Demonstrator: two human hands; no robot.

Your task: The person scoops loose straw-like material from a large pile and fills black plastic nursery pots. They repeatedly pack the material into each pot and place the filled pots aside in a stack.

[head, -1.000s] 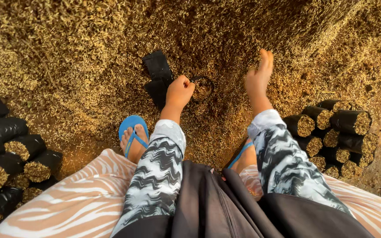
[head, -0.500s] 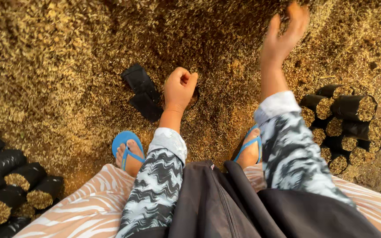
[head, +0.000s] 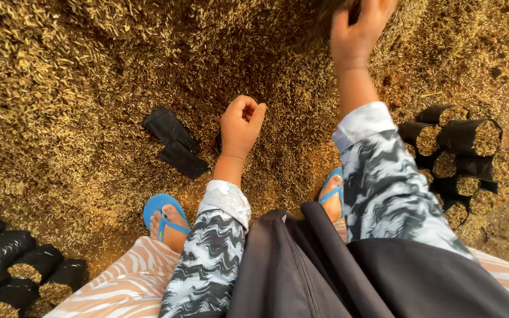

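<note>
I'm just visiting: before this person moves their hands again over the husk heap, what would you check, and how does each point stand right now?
1. Left hand has a grip: closed in a fist low over the golden husk heap; what it holds, cannot tell.
2. Right hand carries husk: raised at the top edge, partly cut off; cannot tell.
3. Empty flat black plastic bags within reach: ok, lying just beside the left hand.
4. Filled black bags on the right upright and open: ok.
5. Filled black bags at lower left out of the way: ok.
6. Feet in blue sandals planted: ok.
</note>
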